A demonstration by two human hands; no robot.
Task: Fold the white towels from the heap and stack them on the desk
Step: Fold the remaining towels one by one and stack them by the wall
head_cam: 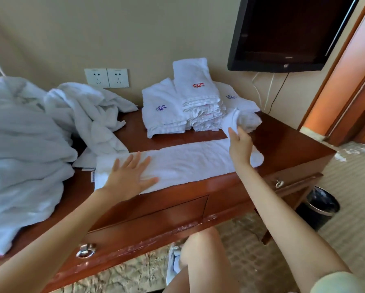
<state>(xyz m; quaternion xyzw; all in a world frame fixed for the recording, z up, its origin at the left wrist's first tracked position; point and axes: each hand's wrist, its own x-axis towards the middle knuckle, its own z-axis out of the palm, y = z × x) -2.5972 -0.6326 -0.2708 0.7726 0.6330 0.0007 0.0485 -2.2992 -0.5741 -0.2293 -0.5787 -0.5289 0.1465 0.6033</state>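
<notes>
We are pressing left grip (128, 176), fingers flat and spread, on 9 o'clock end of towel (188, 163) lying across table (283, 149). Right grip (241, 144) pinching its raised 3 o'clock end. Folded stack (190, 102) sitting at 12 o'clock.

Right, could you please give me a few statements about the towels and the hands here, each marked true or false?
1. The left hand lies flat on the long white towel spread along the front of the reddish wooden desk. True.
2. The right hand rests empty on the desk. False: it pinches the raised right end of what looks like the same long white towel.
3. The top towel of the folded white stack bears red embroidery. True.
4. The heap of unfolded white towels lies at the desk's right end. False: it lies at the left end.
5. A dark flat screen hangs on the wall. True.
</notes>
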